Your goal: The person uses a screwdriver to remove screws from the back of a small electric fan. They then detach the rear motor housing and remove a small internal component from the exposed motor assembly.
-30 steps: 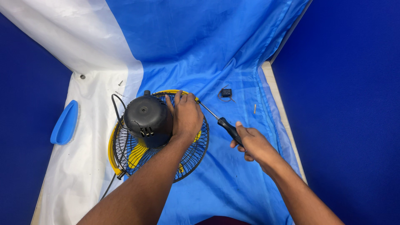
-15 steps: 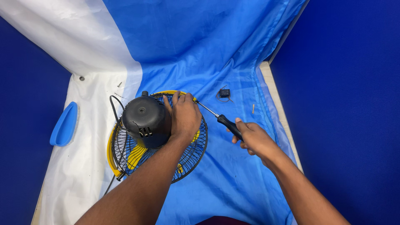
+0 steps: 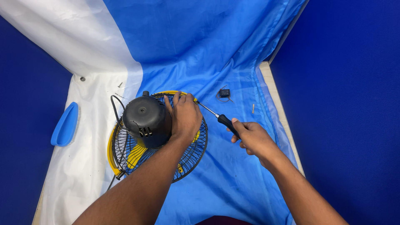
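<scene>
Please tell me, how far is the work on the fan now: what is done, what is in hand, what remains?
Done: the fan lies face down on the blue sheet, and a small black part lies loose beside it. In hand: the left hand steadies the wire guard while the right hand holds a screwdriver with its tip at the rim. Left: guard and motor housing are still joined.

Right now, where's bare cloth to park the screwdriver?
Best patch: blue cloth below the right hand, right of the fan. Also free: the strip above the fan, left of the small black part. White cloth between fan and blue tray is narrower, and the cord crosses it. Crowded: between the left hand and screwdriver.
</scene>
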